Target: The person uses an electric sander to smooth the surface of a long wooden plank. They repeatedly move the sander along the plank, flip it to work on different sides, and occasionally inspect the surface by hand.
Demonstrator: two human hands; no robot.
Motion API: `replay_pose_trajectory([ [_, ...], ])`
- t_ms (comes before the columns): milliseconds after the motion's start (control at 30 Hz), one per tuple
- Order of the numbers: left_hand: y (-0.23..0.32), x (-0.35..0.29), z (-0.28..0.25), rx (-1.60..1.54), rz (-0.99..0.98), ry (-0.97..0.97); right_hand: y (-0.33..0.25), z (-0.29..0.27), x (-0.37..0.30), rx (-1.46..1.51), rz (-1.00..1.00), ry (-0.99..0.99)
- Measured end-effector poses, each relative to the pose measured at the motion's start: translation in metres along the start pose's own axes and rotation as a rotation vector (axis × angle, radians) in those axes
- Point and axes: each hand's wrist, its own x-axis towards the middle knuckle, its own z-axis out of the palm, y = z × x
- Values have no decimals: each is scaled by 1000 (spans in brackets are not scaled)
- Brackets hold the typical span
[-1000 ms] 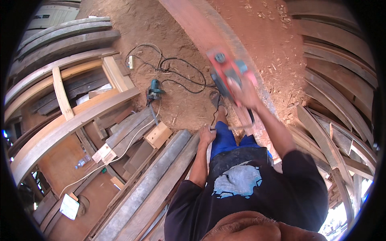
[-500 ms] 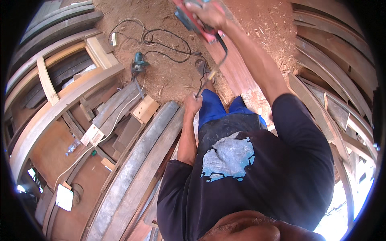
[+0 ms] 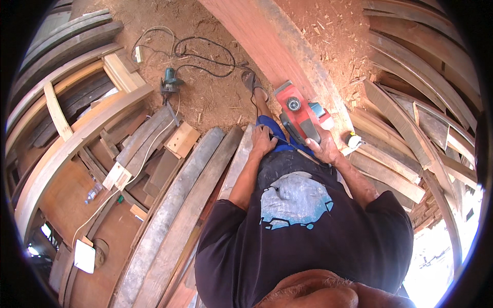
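A red and black electric planer (image 3: pixel 302 109) is in my right hand (image 3: pixel 325 149), close in front of my body. My fingers wrap its rear handle. The planer is over the near part of a long reddish wooden plank (image 3: pixel 257 41); whether it touches the wood I cannot tell. The planer's dark power cord (image 3: pixel 295 147) runs across my lap. My left hand (image 3: pixel 263 139) is closed round that cord beside my blue-clad leg.
A teal power tool (image 3: pixel 169 83) stands at the left near a coiled black cable (image 3: pixel 208 40) on sawdust-covered ground. Stacked boards (image 3: pixel 169 210) lie at the left, with more timber (image 3: pixel 418 77) at the right. A small plastic bottle (image 3: pixel 94 192) lies among the left boards.
My right hand has drawn the planer back from the far end of the plank toward my body. My left hand stays on the cord, having shifted slightly right.
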Motion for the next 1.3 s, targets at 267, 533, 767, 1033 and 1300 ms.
replay_pose_trajectory([
  [267,15,105,-35,-1185,-370,305,-64,19,181,12,-111,167],
  [533,87,151,-78,-799,39,231,-204,13,461,-99,-158,195],
  [767,111,138,-132,-730,-92,14,-308,-1,664,-87,-271,149],
  [1033,105,145,-127,-645,-126,-29,-256,-21,594,62,-128,28],
  [1300,47,151,-101,-2029,-190,-149,-104,-41,235,-116,-85,1],
])
